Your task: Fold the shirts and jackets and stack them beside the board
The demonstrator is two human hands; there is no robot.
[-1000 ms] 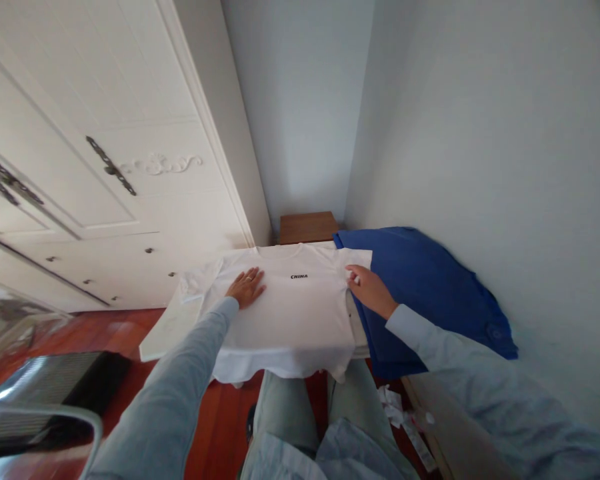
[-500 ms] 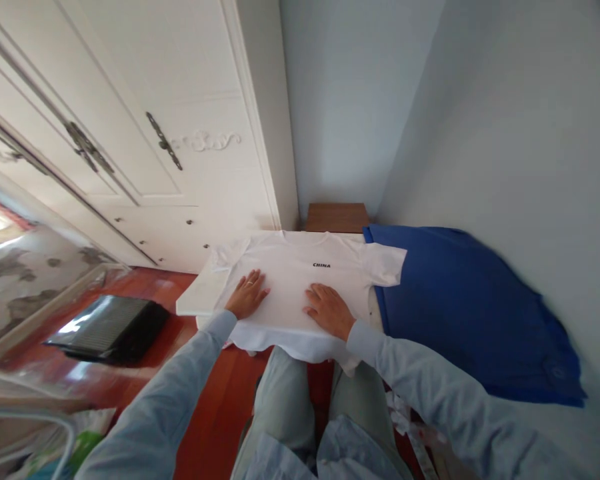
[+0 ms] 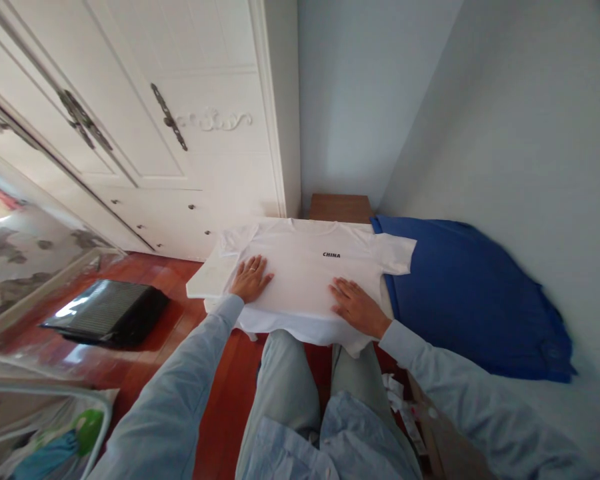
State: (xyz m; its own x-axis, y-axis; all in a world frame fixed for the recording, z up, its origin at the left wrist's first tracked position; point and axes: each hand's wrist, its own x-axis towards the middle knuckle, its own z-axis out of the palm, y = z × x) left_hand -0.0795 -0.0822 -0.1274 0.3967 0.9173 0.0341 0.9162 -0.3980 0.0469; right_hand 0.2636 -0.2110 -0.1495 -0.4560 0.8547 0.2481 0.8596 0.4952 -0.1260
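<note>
A white T-shirt printed with "CHINA" lies spread over a small white table, its hem hanging over the near edge by my knees. On the shirt's left side my left hand rests flat, fingers spread, a ring on one finger. My right hand lies flat on the right part of the shirt, below the lettering, with its fingers stretched out. Neither hand grips the cloth. The shirt's right sleeve overlaps a blue cloth beside the table.
A white wardrobe stands behind on the left, with a brown wooden box-like piece beside it. A black plastic-wrapped item sits on the red floor. At lower left is a white metal tube near bags.
My right hand has slid to the right across the shirt. My left hand stays at about the same place on it. The camera view has shifted slightly.
</note>
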